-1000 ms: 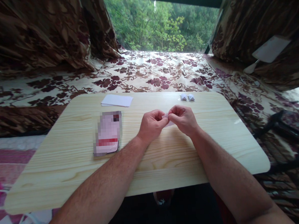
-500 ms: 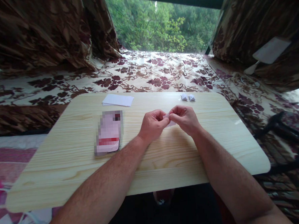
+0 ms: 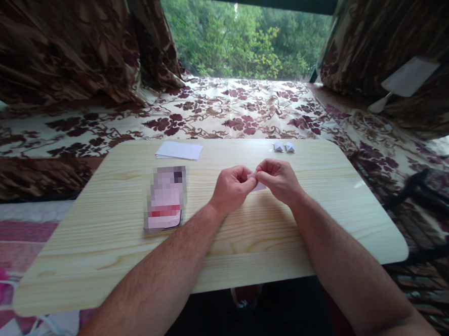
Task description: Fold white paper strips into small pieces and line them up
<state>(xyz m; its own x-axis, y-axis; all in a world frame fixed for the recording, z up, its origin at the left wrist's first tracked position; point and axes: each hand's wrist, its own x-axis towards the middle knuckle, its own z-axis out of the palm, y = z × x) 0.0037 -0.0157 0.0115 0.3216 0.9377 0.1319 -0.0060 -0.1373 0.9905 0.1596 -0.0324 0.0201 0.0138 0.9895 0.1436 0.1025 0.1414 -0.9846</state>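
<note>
a small piece of white paper [image 3: 261, 186], thin and flat-edged, shows between the fingertips over the middle of the table; its full shape is hidden from where i stand. at about half past one from it sit two folded white pieces [image 3: 289, 148], peaked and crisply faceted. a stack of smooth white strips [image 3: 179, 151] lies at ten o'clock, a blurred pinkish phone [image 3: 164, 197] near nine. the table [image 3: 252, 242] is pale, streaky woodgrain with rounded corners; beyond, at twelve, floral cloth [image 3: 239, 103] runs to a window [image 3: 220, 41] full of leaves. forearms come in from seven and five. left hand [image 3: 230, 189] and right hand [image 3: 279, 181] nearly meet, thumbs and forefingers closed in a pinch on the paper, other fingers curled.
</note>
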